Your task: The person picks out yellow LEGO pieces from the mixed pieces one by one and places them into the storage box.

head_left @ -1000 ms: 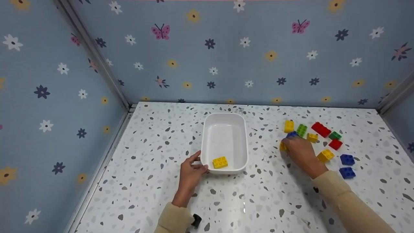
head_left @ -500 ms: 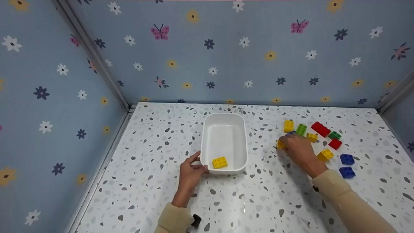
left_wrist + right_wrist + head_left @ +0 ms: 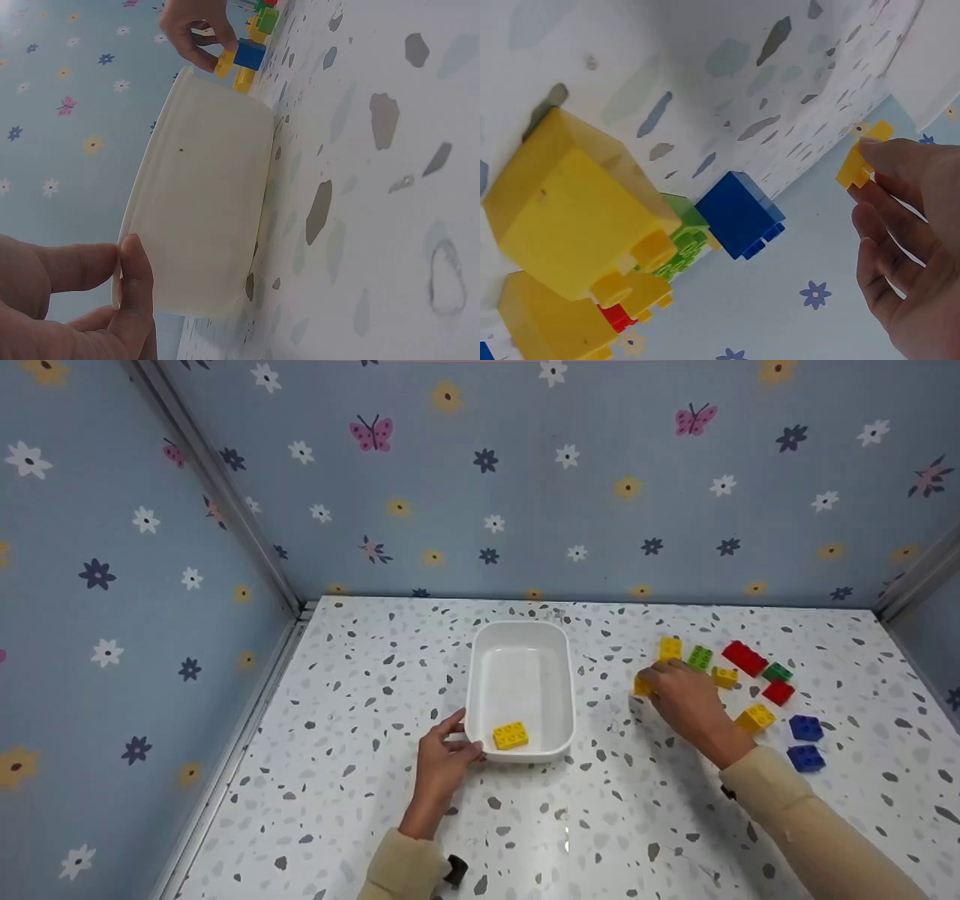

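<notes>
Nearest to me, two tan sleeves [image 3: 405, 866] reach over a white, dark-speckled tabletop [image 3: 615, 810]. The left hand [image 3: 442, 757] pinches the near left corner of a white, rounded rectangular plastic box [image 3: 517, 682], thumb and fingers clamped on its rim. Inside, at the near end, lies a flat yellow studded plastic brick [image 3: 510, 736].

Off to the right sit two blue studded plastic bricks [image 3: 806, 727], with a taller yellow brick [image 3: 756, 718] slightly farther back.

The right hand [image 3: 690, 701] has its grip clamped, thumb against fingers, on a small yellow studded brick [image 3: 853, 166]. It has just shifted a little toward the box, and the right wrist view shows the brick apparently off the tabletop, apart from a blue block-shaped brick [image 3: 739, 214]. I judge it freed from the cluster but outside the box.

Farther back are a lime-green brick [image 3: 700, 658] and a long red brick [image 3: 745, 658]. Behind everything stands a pale blue wall [image 3: 555, 510] printed with flowers and butterflies.
</notes>
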`<state>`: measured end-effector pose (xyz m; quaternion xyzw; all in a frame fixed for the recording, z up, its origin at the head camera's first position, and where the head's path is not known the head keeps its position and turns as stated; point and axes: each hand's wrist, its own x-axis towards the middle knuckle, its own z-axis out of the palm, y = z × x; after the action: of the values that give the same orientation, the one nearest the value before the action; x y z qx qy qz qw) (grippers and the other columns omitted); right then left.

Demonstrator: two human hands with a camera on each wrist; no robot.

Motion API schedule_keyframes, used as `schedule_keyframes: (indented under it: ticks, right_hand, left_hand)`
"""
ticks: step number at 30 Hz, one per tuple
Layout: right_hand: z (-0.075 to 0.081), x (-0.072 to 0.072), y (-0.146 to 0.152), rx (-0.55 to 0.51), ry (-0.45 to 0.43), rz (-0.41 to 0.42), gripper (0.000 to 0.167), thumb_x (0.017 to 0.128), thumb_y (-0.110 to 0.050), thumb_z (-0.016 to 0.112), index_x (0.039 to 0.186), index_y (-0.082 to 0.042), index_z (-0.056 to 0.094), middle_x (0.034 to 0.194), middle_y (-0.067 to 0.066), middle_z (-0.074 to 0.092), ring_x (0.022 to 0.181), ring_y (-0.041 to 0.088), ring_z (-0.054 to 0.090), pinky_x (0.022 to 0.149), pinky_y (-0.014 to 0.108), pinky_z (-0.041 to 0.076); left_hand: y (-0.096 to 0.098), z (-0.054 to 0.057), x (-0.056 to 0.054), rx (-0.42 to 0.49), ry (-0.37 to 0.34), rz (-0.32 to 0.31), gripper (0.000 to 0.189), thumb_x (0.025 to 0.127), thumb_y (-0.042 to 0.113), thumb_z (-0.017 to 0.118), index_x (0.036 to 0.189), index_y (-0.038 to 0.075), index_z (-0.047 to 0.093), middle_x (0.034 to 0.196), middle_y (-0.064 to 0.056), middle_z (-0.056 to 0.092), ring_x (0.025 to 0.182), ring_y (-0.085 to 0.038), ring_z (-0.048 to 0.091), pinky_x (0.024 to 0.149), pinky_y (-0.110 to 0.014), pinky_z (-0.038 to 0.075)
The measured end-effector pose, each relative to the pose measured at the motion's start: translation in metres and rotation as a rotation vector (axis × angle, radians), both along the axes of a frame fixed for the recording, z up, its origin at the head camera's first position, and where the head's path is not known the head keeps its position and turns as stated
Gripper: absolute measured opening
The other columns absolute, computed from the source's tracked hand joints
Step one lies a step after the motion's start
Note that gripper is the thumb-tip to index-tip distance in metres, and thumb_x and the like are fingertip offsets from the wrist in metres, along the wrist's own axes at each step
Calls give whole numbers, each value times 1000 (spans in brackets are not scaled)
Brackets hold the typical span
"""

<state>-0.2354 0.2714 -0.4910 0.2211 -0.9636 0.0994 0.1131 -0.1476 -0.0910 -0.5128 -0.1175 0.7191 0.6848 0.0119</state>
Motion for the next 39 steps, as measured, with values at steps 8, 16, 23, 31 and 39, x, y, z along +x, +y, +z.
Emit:
schedule_keyframes:
  ticks: [8, 16, 23, 31, 39]
  right_hand:
    - [2, -1, -6, -30, 81, 72, 24, 84, 9, 82, 107, 3, 78, 101, 19, 78, 91, 38, 69, 82, 52, 65]
    - [4, -2, -10, -36, 89, 94, 24, 86, 7, 81, 109, 2, 78, 104, 19, 78, 93, 39, 68, 85, 52, 64]
    - [9, -1, -14, -24, 59, 90, 26, 87, 6, 81, 113, 1, 78, 107, 19, 78, 95, 38, 67, 87, 53, 62]
    - [11, 1, -21, -2, 102, 105, 27, 85, 5, 83, 111, 1, 78, 108, 18, 78, 97, 38, 67, 87, 52, 62]
    - [12, 0, -29, 14, 170, 136, 23, 84, 6, 83, 106, -1, 77, 104, 15, 78, 92, 36, 67, 79, 50, 62]
  left_hand:
    - [0, 0, 1, -7, 7, -4, 64, 91, -12, 70, 152, -6, 51, 131, -26, 57, 94, -23, 69, 81, -34, 67]
    - [0, 1, 1, -8, -5, -6, 65, 91, -11, 70, 153, -5, 50, 132, -25, 56, 96, -23, 67, 83, -35, 66]
    - [0, 1, 0, -9, -22, -4, 65, 91, -10, 70, 153, -4, 51, 132, -24, 57, 95, -23, 68, 82, -34, 66]
    - [0, 2, 1, -5, -9, -2, 65, 91, -11, 70, 152, -5, 51, 131, -25, 57, 95, -23, 68, 81, -35, 66]
    - [1, 3, 1, -3, 4, 0, 64, 91, -12, 70, 152, -6, 52, 130, -25, 57, 94, -23, 69, 81, -37, 67]
